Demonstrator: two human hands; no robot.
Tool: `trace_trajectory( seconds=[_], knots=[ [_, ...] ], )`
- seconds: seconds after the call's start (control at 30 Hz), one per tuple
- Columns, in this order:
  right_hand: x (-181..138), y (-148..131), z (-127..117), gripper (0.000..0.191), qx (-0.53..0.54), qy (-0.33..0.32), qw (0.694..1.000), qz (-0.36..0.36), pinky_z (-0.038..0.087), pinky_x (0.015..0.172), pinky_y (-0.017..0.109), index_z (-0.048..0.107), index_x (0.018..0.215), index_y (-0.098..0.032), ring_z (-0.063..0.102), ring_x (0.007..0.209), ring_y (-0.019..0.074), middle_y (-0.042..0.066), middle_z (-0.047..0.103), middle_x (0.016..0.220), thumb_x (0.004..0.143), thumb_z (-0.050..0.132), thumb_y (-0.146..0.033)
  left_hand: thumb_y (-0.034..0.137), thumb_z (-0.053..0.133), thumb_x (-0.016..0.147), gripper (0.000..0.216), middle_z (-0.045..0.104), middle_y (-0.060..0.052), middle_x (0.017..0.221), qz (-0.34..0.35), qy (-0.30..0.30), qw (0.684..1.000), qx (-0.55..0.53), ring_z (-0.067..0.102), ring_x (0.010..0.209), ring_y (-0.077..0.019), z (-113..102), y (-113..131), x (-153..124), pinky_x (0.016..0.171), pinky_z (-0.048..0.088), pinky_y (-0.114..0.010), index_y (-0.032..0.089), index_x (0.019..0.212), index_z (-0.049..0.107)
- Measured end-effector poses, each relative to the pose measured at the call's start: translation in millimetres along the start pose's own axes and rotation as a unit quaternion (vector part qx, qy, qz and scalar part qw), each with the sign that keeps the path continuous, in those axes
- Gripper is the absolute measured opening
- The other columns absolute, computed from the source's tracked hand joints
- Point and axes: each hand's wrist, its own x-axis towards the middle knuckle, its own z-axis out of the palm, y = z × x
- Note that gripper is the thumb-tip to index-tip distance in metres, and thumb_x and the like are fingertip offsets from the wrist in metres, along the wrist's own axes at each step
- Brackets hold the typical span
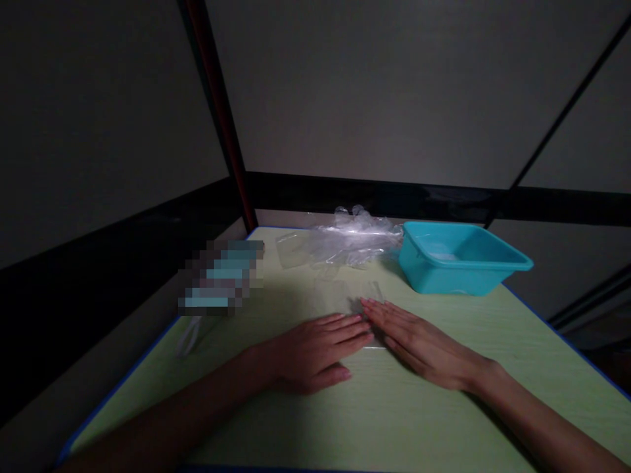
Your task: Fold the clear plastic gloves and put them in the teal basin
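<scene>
My left hand (315, 351) lies flat on the pale green table (394, 414), fingers stretched out toward the right. My right hand (419, 341) lies flat beside it, fingers pointing left and up, the fingertips of both hands nearly meeting. Both press on a clear flat plastic sheet or bag (345, 299) that is hard to make out in the dim light. Neither hand grips anything.
A turquoise plastic tub (461, 266) stands at the back right of the table. A heap of crumpled clear plastic bags (352, 240) lies at the back centre. A blurred-out object (221, 279) sits at the left edge. Dark walls surround the table.
</scene>
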Motion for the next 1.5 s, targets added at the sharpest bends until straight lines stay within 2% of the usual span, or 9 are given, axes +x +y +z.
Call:
trace_trajectory(
  seconds=[0.13,0.33,0.67,1.0,1.1,1.17,1.27,1.37,1.5],
  knots=[
    [-1.1,4.6,-3.3,0.049,0.0,0.021,1.0,-0.001,0.022,0.105,0.037,0.017,0.136,-0.017,0.02,0.128,0.015,0.004,0.021,0.141,0.088,0.028,-0.015,0.032,0.032,0.088,0.053,0.011,-0.003,0.143,0.006,-0.001,1.0,-0.003,0.008,0.131,-0.018,0.0,0.6,-0.3,0.107,0.011,-0.033,0.016,0.136,0.016],
    [1.0,7.2,6.0,0.05,-0.034,0.025,0.999,0.027,0.011,0.106,0.046,0.012,0.137,-0.02,0.018,0.128,0.0166,0.003,0.022,0.141,0.089,0.027,-0.018,0.031,0.035,0.087,0.05,0.015,-0.003,0.142,0.012,0.011,1.0,0.001,0.009,0.131,-0.0188,-0.8,2.2,-0.4,0.107,0.012,-0.033,0.019,0.134,0.024],
    [-4.1,11.7,13.0,0.056,-0.033,-0.008,0.998,0.062,0.008,0.106,0.045,0.002,0.138,-0.022,0.003,0.13,0.018,0.003,0.006,0.144,0.089,0.029,-0.021,0.032,0.034,0.088,0.05,0.014,-0.006,0.142,0.015,-0.009,1.0,0.006,0.008,0.131,-0.0206,-1.2,0.8,0.1,0.107,0.011,-0.036,0.018,0.134,0.024],
    [-10.6,19.3,6.0,0.057,0.012,-0.031,0.999,0.034,0.007,0.105,0.047,-0.002,0.137,-0.025,0.003,0.13,0.0198,0.002,0.002,0.144,0.09,0.03,-0.024,0.033,0.032,0.088,0.051,0.005,-0.006,0.143,0.012,-0.022,1.0,0.005,0.003,0.131,-0.0191,-3.0,-0.6,0.8,0.107,0.008,-0.034,0.016,0.135,0.02],
    [-11.1,18.7,-2.5,0.054,0.013,-0.013,1.0,0.006,0.014,0.105,0.045,0.007,0.137,-0.021,0.011,0.13,0.0192,0.005,0.013,0.144,0.09,0.033,-0.025,0.032,0.029,0.089,0.054,0.002,-0.007,0.144,-0.001,0.007,1.0,-0.002,0.003,0.131,-0.0174,-5.5,-8.8,-5.5,0.107,0.008,-0.032,0.013,0.136,0.013],
    [-11.5,16.7,-8.7,0.046,0.004,0.009,1.0,-0.018,0.024,0.102,0.042,0.024,0.133,-0.019,0.026,0.125,0.0196,0.008,0.031,0.137,0.089,0.036,-0.026,0.035,0.028,0.09,0.055,0.002,-0.006,0.144,-0.024,0.019,1.0,0.003,0.003,0.131,-0.0173,-8.4,-17.5,-12.5,0.107,0.008,-0.032,0.013,0.137,0.01],
    [-13.0,12.3,-14.0,0.028,-0.03,0.038,0.998,-0.051,0.039,0.086,0.037,0.052,0.112,-0.017,0.048,0.101,0.0191,0.009,0.055,0.106,0.088,0.04,-0.026,0.038,0.028,0.09,0.057,0.004,-0.006,0.144,-0.06,0.036,0.997,0.018,0.005,0.131,-0.0166,-12.3,-30.0,-22.8,0.107,0.009,-0.032,0.013,0.137,0.006],
    [-14.3,7.8,-12.9,0.023,-0.074,0.054,0.993,-0.072,0.04,0.069,0.032,0.06,0.092,-0.015,0.05,0.077,0.0164,0.006,0.057,0.08,0.088,0.04,-0.025,0.04,0.028,0.09,0.058,0.006,-0.007,0.144,-0.078,0.031,0.996,0.029,0.006,0.131,-0.0165,-12.8,-36.0,-27.4,0.106,0.01,-0.031,0.012,0.137,0.008],
    [-13.9,4.6,-7.6,0.025,-0.111,0.05,0.989,-0.079,0.034,0.06,0.029,0.06,0.078,-0.016,0.046,0.068,0.0144,0.004,0.054,0.071,0.089,0.038,-0.023,0.042,0.028,0.089,0.06,0.008,-0.01,0.143,-0.077,0.015,0.996,0.036,0.007,0.131,-0.0173,-9.3,-34.9,-25.9,0.107,0.009,-0.03,0.008,0.136,0.013]
  ],
)
